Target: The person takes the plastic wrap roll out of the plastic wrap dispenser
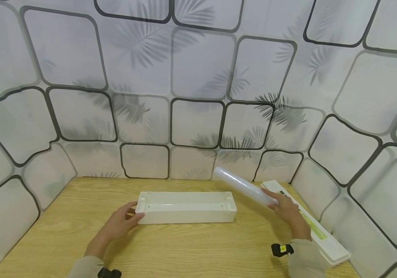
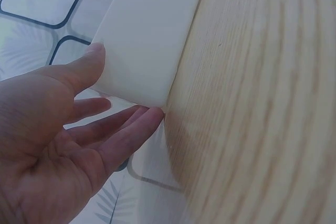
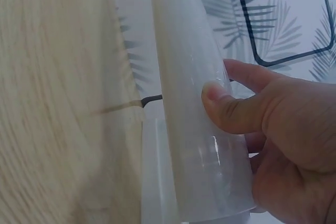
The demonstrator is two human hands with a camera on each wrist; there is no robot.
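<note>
A long white open-topped plastic box [image 1: 187, 216] stands on the wooden table, its inside bare. My left hand [image 1: 120, 222] holds its left end, thumb at the front corner and fingers along the end; the left wrist view shows this grip on the box [image 2: 149, 35] close up. My right hand [image 1: 286, 208] grips the near end of a roll of clear cling film [image 1: 243, 186], raised and tilted to the right of the box. In the right wrist view the thumb presses on the roll [image 3: 189, 77], with the other fingers partly hidden behind it.
A long white lid-like piece [image 1: 333, 251] with a yellow-green label lies at the table's right edge, partly behind my right hand and arm. Patterned cloth walls [image 1: 198, 123] enclose the table [image 1: 184, 251] at the back and both sides.
</note>
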